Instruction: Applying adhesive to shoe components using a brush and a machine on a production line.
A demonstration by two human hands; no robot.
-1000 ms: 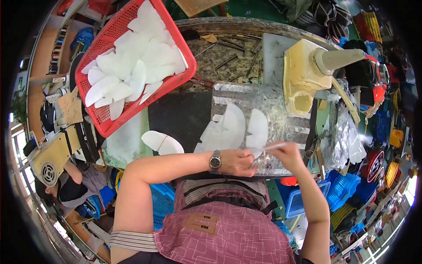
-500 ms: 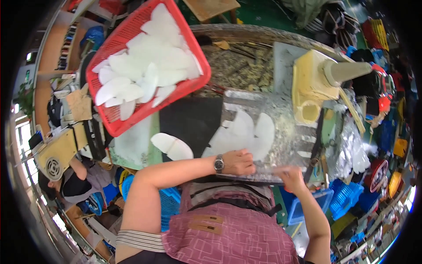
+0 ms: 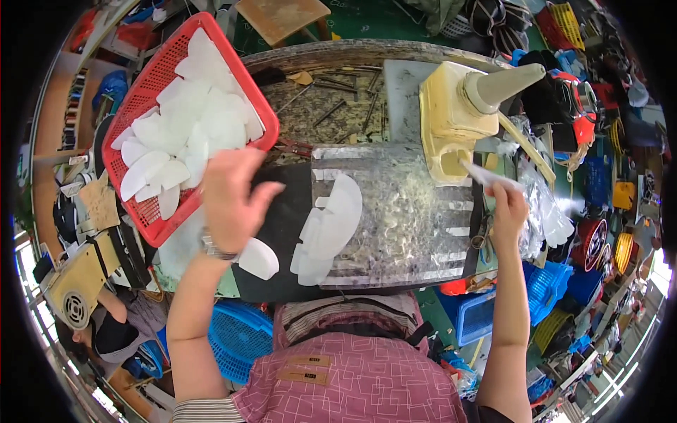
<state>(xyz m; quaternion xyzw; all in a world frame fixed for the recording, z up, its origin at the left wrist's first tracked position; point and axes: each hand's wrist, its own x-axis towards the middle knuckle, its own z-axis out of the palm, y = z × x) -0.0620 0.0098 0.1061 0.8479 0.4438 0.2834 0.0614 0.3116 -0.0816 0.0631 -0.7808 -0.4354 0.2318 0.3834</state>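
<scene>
My left hand [image 3: 236, 197] hovers at the near right corner of the red plastic basket [image 3: 161, 229], fingers spread and thumb out, holding nothing I can see. Thin white half-oval sheets [image 3: 204, 116] are heaped in that basket. My right hand [image 3: 509, 211] pinches a flat whitish scraper-like strip [image 3: 486, 175], its tip at the mouth of a cream glue-pot-like container [image 3: 457, 116] with a grey cone on top. More white sheets overlap in a fanned stack [image 3: 331, 225] at the left edge of a smeared clear board [image 3: 405, 233]. Beside my left wrist lies another white piece [image 3: 259, 259].
A black mat [image 3: 285, 190] lies under the board's left part. Rods and red-handled pliers [image 3: 293, 146] rest on the worn bench [image 3: 338, 106] behind. Scissors [image 3: 479, 241] lie at the right edge. Blue baskets [image 3: 240, 338] stand below, and another person [image 3: 116, 317] sits at left.
My left hand has risen from the board leftwards to the basket. My right hand has moved up and right to the cream container. The fanned sheets appear shifted left, with the whole view.
</scene>
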